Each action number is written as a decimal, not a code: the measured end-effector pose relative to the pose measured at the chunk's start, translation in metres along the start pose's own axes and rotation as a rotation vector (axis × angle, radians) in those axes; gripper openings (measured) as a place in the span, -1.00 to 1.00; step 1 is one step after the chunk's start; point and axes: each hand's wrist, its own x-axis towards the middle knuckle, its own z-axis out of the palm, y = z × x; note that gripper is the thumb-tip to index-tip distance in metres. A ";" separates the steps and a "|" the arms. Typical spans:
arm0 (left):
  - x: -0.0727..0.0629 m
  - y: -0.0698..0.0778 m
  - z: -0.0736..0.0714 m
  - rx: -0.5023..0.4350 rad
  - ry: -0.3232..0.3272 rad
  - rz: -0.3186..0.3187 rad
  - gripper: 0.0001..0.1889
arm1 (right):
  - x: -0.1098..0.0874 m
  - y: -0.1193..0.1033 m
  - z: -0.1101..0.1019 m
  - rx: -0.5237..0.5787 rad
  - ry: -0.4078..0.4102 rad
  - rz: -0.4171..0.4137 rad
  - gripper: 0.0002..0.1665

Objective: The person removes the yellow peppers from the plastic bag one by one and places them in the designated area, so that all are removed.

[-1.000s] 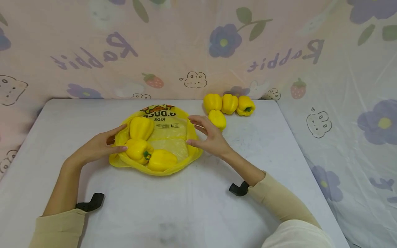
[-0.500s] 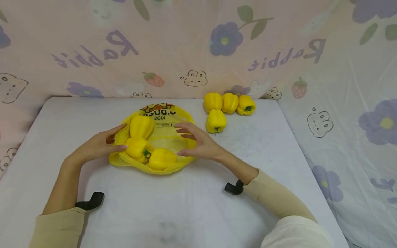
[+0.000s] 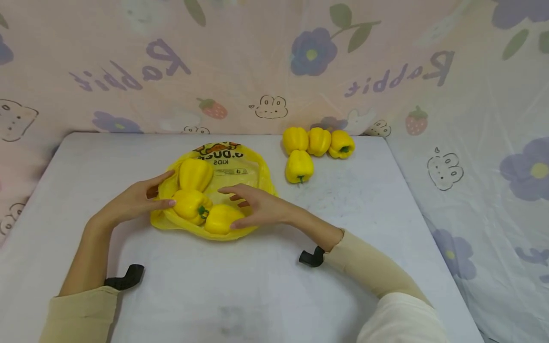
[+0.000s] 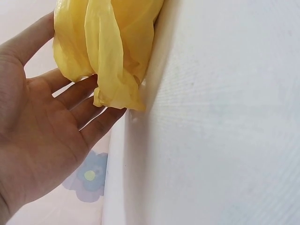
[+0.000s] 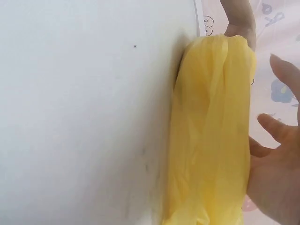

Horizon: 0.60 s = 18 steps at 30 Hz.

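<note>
A: First entry, from the left?

B: One beige sleeve [image 3: 79, 312], near left, with a black bent tube [image 3: 128, 277] by its cuff. Beyond it, one left hand [image 3: 141, 197], fingers straight, thumb spread apart, laid against the left side of the bag [image 3: 266, 174] without gripping.

A: And the bag?

B: One, thin yellow plastic, on the white table [image 3: 180, 290], left of centre, mouth upward, print at its far side. Contents, three yellow peppers: a far pepper [image 3: 196, 174]; a left pepper [image 3: 188, 207], green stem facing right; a near pepper [image 3: 222, 219], to the right of that stem.

A: The other hand?

B: One right hand [image 3: 259, 206], over the bag's right part, fingers loosely curved, thumb apart. The thumb tip overlapped the near pepper; whether they touched could not be told.

A: Farther right?

B: Four more yellow peppers, outside the bag. Three stood in a row along the far edge: first pepper [image 3: 295, 139], second pepper [image 3: 319, 142], third pepper [image 3: 341, 144]. A fourth pepper [image 3: 299, 166] lay just near of the first, stem facing near.

A: Last entry?

B: A second beige sleeve [image 3: 375, 267], near right.
</note>
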 end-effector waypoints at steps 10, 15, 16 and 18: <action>0.002 -0.001 0.000 -0.020 -0.002 0.016 -0.06 | 0.009 -0.001 0.009 -0.204 -0.084 0.059 0.00; 0.001 -0.001 0.000 -0.022 0.003 0.029 -0.07 | 0.009 0.002 0.013 -0.232 -0.097 0.066 0.01; 0.001 -0.001 0.000 -0.020 0.003 0.030 -0.07 | 0.009 0.002 0.014 -0.236 -0.100 0.067 0.02; 0.001 -0.002 0.001 -0.023 0.004 0.029 -0.06 | 0.009 0.001 0.014 -0.241 -0.104 0.071 0.02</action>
